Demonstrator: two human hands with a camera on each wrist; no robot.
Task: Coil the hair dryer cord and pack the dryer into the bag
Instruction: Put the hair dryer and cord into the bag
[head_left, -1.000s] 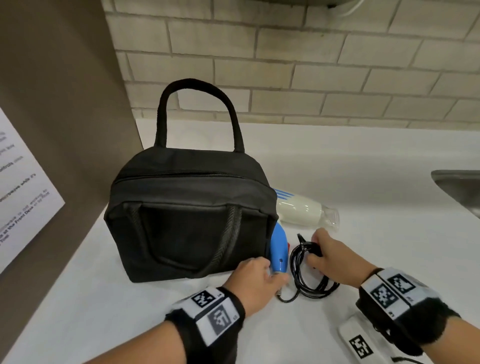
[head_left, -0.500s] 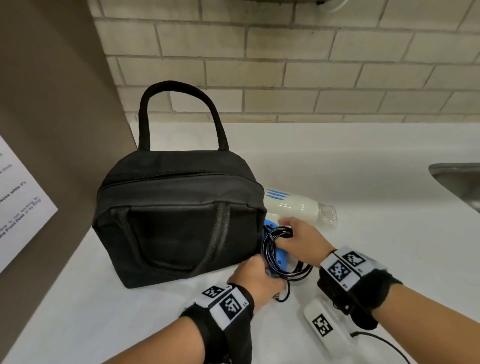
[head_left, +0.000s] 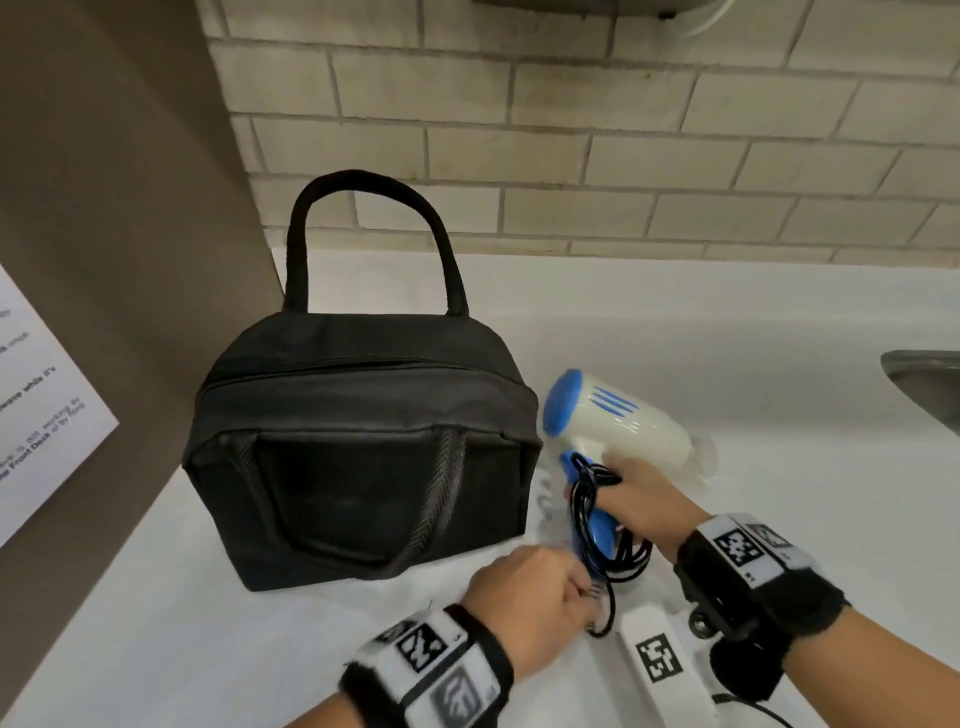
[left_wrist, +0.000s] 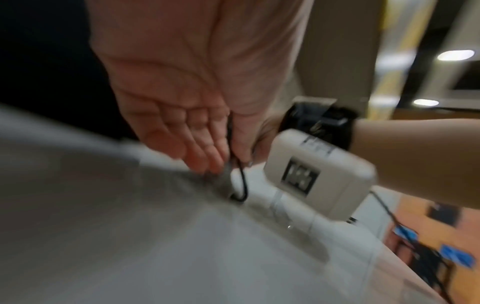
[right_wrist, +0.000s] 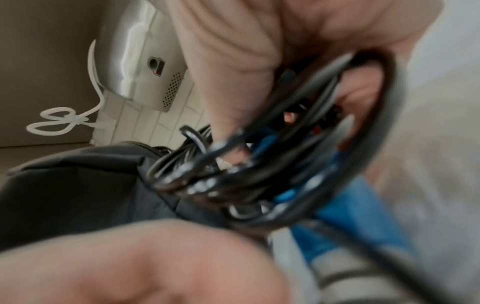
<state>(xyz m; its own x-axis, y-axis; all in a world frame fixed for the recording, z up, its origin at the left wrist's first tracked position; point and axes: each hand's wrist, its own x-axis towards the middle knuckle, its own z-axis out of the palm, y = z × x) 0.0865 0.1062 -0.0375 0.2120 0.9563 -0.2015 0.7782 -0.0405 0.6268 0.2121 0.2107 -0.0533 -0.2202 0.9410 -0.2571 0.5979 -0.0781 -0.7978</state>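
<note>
R grip (head_left: 636, 499): clamped on blue handle of hair dryer (head_left: 618, 431) w/ coiled cord (head_left: 597, 519) looped round handle + fingers; cord bundle blurred in R wrist view, turns not countable.
L grip (head_left: 530, 597): fingers together, pinching loose tail of cord near plug end at worktop (head_left: 156, 649) front edge; plug itself too blurred to make out.
Dryer: off the worktop, nose tilted toward back-R, just beside R side of bag (head_left: 363, 452).
Bag: black, upright, mid worktop toward L wall; zip looks closed, far handle standing up.
Chg vs 1.0 s ago: dryer was lying on worktop behind bag's R corner, coil flat on surface under R hand; coil now on handle, dryer lifted. L hand has drawn back from handle base to cord tail.
Est.: coiling near done; bag not yet opened, packing pending.
</note>
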